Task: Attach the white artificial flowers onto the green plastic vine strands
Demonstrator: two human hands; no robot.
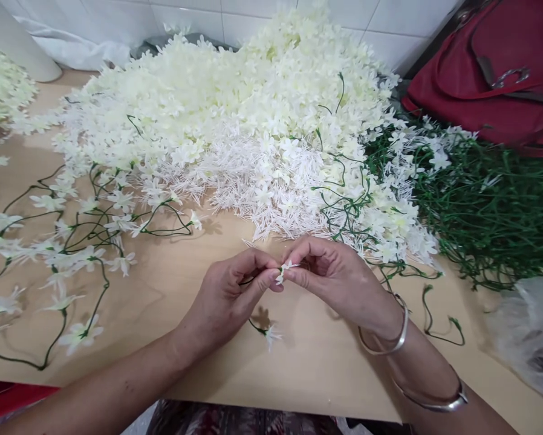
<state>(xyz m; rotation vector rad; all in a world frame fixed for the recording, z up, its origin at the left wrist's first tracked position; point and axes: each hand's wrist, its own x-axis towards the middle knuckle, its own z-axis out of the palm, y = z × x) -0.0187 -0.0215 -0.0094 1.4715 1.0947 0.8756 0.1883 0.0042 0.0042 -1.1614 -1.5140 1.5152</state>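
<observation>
My left hand (228, 296) and my right hand (337, 275) meet above the wooden table (172, 290), fingertips pinched together on one small white artificial flower (285, 269). A thin green stem (257, 329) hangs from my left hand and ends in another white flower lying on the table just below. Right behind my hands lies a heap of white spiky plastic flower centres (253, 175), backed by a big pile of cream fabric petals (235, 90).
Finished green vines with white flowers (67, 241) spread over the left of the table. A tangle of bare green stems (489, 211) lies at the right, under a red bag (489, 72). A clear plastic bag (529, 338) sits at the right edge.
</observation>
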